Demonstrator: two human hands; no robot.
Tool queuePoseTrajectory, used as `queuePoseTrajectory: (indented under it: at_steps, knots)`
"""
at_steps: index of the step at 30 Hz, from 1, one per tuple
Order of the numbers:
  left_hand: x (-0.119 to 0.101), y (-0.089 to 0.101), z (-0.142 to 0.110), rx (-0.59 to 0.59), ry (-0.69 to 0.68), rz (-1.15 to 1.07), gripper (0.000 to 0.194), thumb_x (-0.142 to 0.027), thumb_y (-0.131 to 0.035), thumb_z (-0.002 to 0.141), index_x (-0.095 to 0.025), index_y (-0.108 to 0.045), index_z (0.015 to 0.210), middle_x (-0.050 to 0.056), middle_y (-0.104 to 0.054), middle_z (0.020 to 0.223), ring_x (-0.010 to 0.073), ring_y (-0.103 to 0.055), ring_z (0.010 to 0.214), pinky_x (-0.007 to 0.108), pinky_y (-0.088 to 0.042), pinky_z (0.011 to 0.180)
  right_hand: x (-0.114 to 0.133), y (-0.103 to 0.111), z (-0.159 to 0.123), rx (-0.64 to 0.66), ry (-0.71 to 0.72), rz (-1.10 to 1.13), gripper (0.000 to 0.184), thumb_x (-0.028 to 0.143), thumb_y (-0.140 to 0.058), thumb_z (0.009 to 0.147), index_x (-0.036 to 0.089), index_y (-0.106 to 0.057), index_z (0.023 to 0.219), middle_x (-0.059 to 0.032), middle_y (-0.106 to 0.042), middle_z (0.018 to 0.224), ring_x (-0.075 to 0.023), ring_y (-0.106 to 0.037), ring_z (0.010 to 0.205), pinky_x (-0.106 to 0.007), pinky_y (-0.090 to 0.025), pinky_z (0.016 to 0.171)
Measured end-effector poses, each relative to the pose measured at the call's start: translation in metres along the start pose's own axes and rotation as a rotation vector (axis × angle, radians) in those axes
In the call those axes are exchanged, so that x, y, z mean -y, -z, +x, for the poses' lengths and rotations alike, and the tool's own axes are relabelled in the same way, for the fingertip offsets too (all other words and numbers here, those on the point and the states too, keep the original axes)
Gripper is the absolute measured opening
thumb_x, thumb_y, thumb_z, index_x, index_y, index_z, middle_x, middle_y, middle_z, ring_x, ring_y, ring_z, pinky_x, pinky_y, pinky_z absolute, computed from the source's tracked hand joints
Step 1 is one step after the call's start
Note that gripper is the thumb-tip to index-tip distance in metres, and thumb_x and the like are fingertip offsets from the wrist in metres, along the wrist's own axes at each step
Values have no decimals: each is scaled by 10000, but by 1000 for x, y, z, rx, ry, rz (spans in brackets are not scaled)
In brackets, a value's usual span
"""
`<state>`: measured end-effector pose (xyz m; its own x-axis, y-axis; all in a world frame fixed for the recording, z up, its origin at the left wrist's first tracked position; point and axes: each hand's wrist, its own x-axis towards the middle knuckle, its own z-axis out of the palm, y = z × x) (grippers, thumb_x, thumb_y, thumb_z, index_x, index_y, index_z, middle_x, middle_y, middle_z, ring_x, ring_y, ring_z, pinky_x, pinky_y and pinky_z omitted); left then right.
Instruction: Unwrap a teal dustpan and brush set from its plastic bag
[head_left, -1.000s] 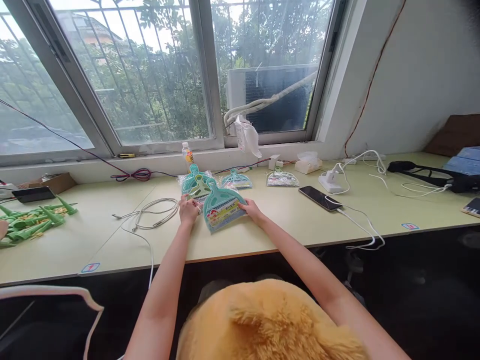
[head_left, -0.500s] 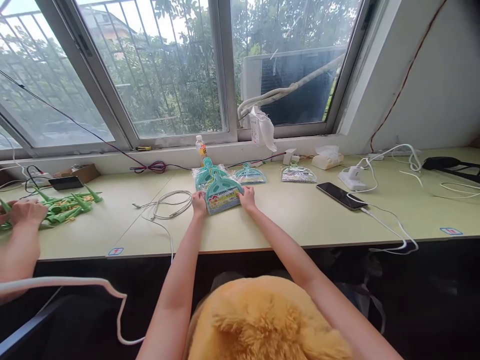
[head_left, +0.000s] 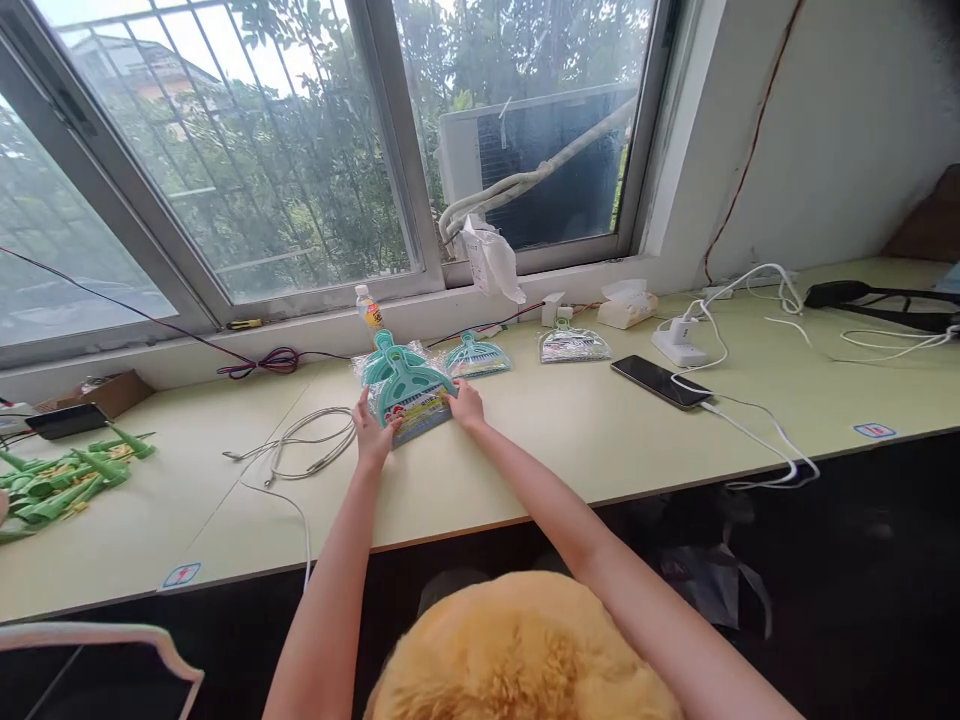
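Pale yellow-green tabletop is stretching beneath a window. On it, the fingers of the left hand are gripping the left side of a wrapped teal dustpan, while those of the right hand are grasping its right corner. Whether its bottom edge is touching the table, I cannot tell. A second dustpan is lying directly behind, partly hidden by the first. Just left of the left hand, a coiled cable is crowding that side; rightward, a wider stretch of table is separating the right hand from a phone. Toward the person, the table's front edge is running well short of the hands.

The held dustpan's handle is pointing away, toward the window and slightly left; its long straight edge is facing the person, slanting from near left to far right. Farther back, a bottle is standing by the sill.
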<state>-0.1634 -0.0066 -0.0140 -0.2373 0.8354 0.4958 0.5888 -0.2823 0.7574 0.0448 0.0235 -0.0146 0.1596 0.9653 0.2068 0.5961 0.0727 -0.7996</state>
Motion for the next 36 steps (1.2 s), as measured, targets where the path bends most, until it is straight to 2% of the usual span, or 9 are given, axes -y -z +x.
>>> queuePoseTrajectory:
  at_steps: [4, 7, 10, 13, 20, 24, 28, 30, 36]
  knots:
    - [0, -3, 7, -167, 11, 141, 711, -287, -734, 776, -273, -426, 1416, 185, -464, 1426, 409, -481, 1307, 630, -407, 1056, 4, -5, 9, 46, 49, -17, 413, 381, -651, 942, 222, -557, 1311, -95, -695, 1253, -244, -639, 1166, -328, -469, 940]
    - [-11, -11, 7, -246, -248, 303, 498, -317, -599, 893, -228, -471, 1366, 216, -404, 1490, 453, -308, 1422, 711, -262, 1093, 6, -8, 19, 59, 102, -53, 435, 418, -629, 954, 212, -553, 1330, -104, -663, 1313, -258, -597, 1230, -341, -457, 970]
    - [-25, -31, 12, 13, -523, 367, 322, -240, -403, 976, -213, -551, 1261, 196, -495, 1421, 385, -406, 1360, 650, -258, 1098, 8, -10, 28, 50, 104, -85, 419, 404, -589, 975, 195, -550, 1336, -114, -633, 1356, -264, -559, 1272, -356, -434, 1013]
    - [-35, -61, 26, 170, -621, 368, 239, -225, -382, 964, -201, -594, 1073, 182, -590, 1249, 333, -535, 1163, 566, -351, 1031, 8, -10, 37, 48, 88, -84, 398, 401, -572, 979, 195, -558, 1319, -110, -640, 1342, -251, -573, 1249, -354, -438, 1012]
    - [-17, -99, 74, -118, -561, 134, 102, -150, -434, 849, -190, -522, 879, 123, -555, 1005, 282, -535, 1060, 479, -410, 1029, 4, -14, 46, 71, 68, -52, 491, 594, -576, 927, 243, -572, 1271, -74, -692, 1242, -251, -633, 1148, -355, -481, 953]
    - [-13, -99, 79, -66, -504, 200, 115, -189, -441, 857, -199, -532, 788, 112, -541, 1003, 287, -518, 1065, 474, -426, 1033, 3, -14, 56, 76, 91, 65, 514, 587, -457, 988, 250, -480, 1375, -64, -688, 1222, -242, -638, 1135, -363, -492, 947]
    - [-20, -98, 75, -39, -497, 252, 147, -188, -431, 868, -196, -535, 764, 126, -539, 1015, 303, -507, 1059, 486, -441, 1008, -9, 7, 75, -260, 34, 58, 499, 444, -185, 1072, 187, -394, 1445, -138, -597, 1345, -217, -553, 1252, -361, -434, 1042]
    - [-22, -98, 74, -24, -478, 248, 127, -179, -449, 862, -195, -531, 766, 127, -539, 1014, 306, -504, 1064, 491, -438, 1007, -20, 21, 85, -357, 6, -91, 503, 449, -260, 1061, 166, -409, 1448, -176, -504, 1459, -254, -420, 1394, -435, -337, 1141]
    - [-20, -96, 74, 1, -459, 228, 108, -161, -460, 864, -192, -515, 777, 139, -542, 1064, 318, -494, 1109, 500, -406, 1037, -43, 33, 92, 101, 116, -398, 652, 560, -506, 976, 172, -435, 1495, -179, -272, 1638, -321, -188, 1535, -647, 35, 1201]
